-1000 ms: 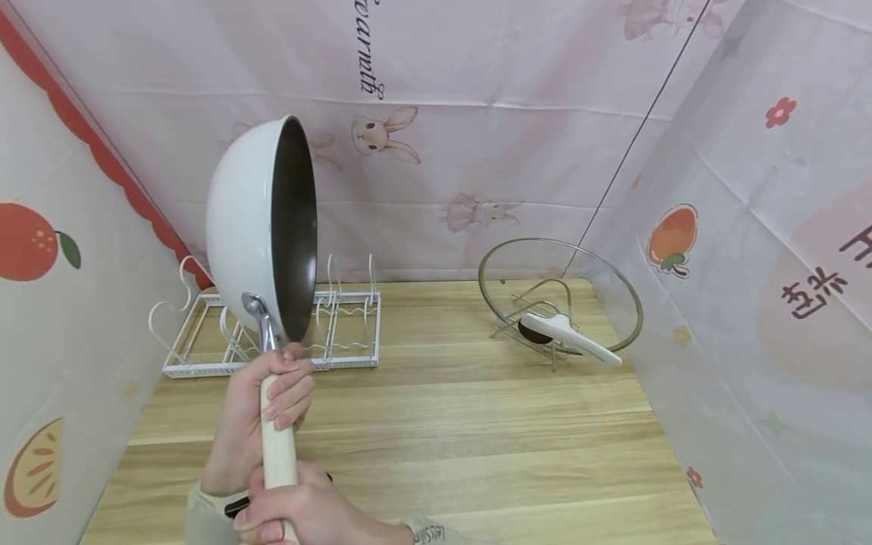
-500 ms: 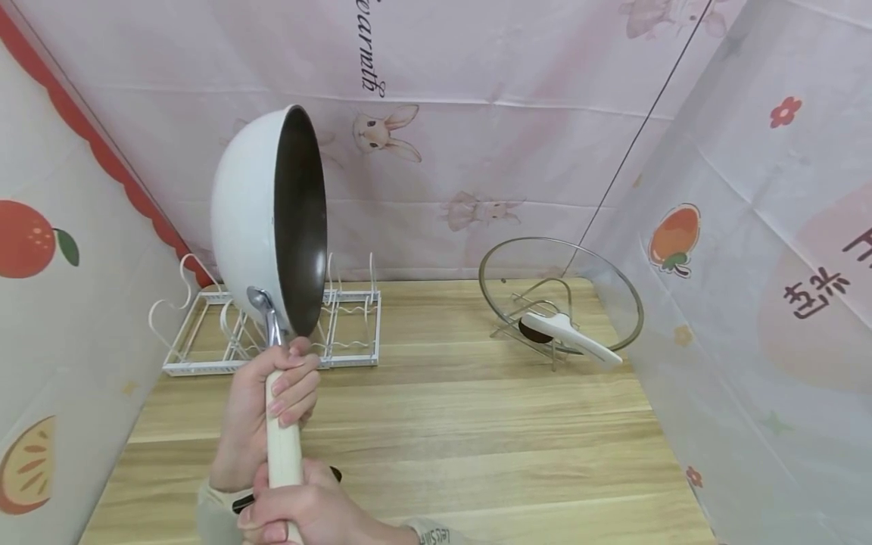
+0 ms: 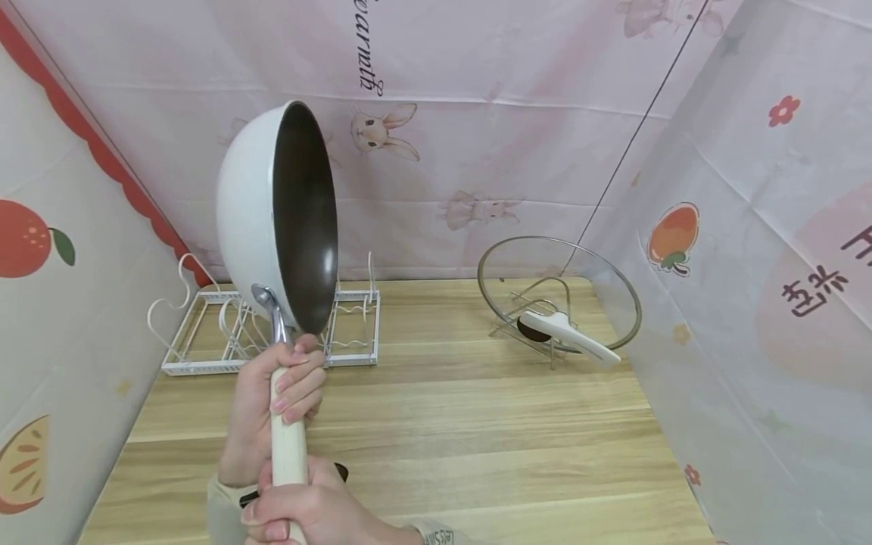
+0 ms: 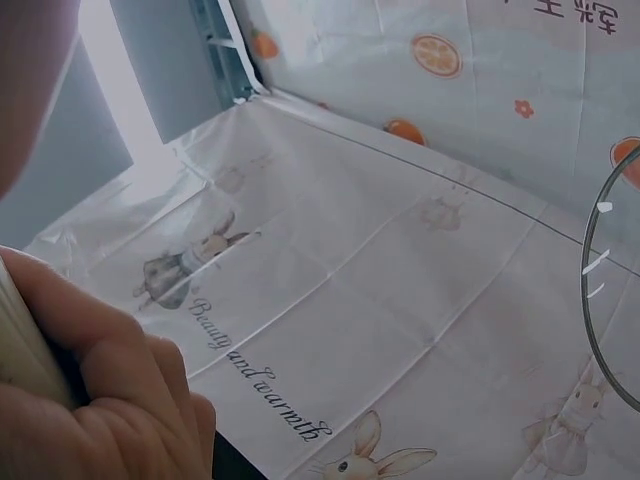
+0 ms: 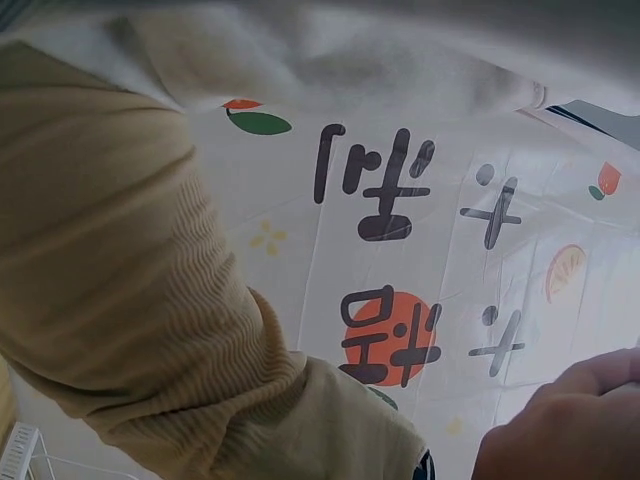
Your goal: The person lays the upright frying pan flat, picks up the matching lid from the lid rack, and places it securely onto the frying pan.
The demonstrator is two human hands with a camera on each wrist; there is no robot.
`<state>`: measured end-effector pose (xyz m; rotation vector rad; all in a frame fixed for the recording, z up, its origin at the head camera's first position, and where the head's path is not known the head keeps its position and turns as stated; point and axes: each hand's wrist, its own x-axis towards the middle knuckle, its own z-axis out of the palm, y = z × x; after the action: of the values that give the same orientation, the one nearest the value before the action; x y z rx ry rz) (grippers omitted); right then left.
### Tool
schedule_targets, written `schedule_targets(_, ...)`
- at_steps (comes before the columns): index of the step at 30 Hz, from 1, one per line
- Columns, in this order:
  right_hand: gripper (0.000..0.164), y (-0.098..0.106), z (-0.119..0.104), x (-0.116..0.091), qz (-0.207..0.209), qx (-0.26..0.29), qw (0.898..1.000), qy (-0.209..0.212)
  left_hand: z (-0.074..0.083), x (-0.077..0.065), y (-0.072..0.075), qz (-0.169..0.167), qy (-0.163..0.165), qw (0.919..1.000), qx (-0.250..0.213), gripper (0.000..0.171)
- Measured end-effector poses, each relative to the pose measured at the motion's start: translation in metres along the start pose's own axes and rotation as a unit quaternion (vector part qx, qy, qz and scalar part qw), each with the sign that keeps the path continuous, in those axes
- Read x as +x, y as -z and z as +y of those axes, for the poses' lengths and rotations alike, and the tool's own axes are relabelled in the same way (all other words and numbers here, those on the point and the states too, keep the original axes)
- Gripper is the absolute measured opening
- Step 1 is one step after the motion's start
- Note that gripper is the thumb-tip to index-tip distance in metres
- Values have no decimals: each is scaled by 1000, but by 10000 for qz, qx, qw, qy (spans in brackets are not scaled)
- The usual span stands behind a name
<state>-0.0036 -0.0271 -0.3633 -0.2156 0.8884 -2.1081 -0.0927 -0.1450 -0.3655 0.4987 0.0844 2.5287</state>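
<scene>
A deep white wok (image 3: 247,204) with a dark inside is held up on edge, its opening facing right in the head view. My left hand (image 3: 284,390) grips the upper part of its cream handle (image 3: 289,453), just below the metal neck (image 3: 274,310). Lower down, near the handle's end, my right hand (image 3: 306,501) wraps round the same handle. In the left wrist view, curled left fingers (image 4: 120,375) show beside a piece of the handle. The right wrist view catches only part of the right hand (image 5: 570,430), at its lower right corner.
Behind the wok, a white wire rack (image 3: 354,359) with upright loops stands at the back left. A glass lid (image 3: 606,303) leans on a metal stand (image 3: 553,356) at the back right, with a white handle (image 3: 572,333). Printed cloth walls surround the wooden table (image 3: 477,446).
Both hands have carried the wok slightly right and up in the head view. It has turned a little, so more of its dark inside shows. Rack and lid stay in place.
</scene>
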Motion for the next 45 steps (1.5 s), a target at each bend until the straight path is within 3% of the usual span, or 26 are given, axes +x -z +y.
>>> schedule_targets(14,23,-1,0,-1,32,-85,9999,75,0,2,0,-87,47,10000,16,23)
schedule_targets(29,23,-3,0,0,99,-65,9998,151,2,0,0,81,-3,10000,57,25)
schedule_targets(41,20,-1,0,1,130,-165,9991,363,4,-2,-2,471,-143,9965,669,38)
schedule_targets(45,19,-1,0,2,134,-202,9990,387,4,-2,-3,637,-152,9922,1064,36)
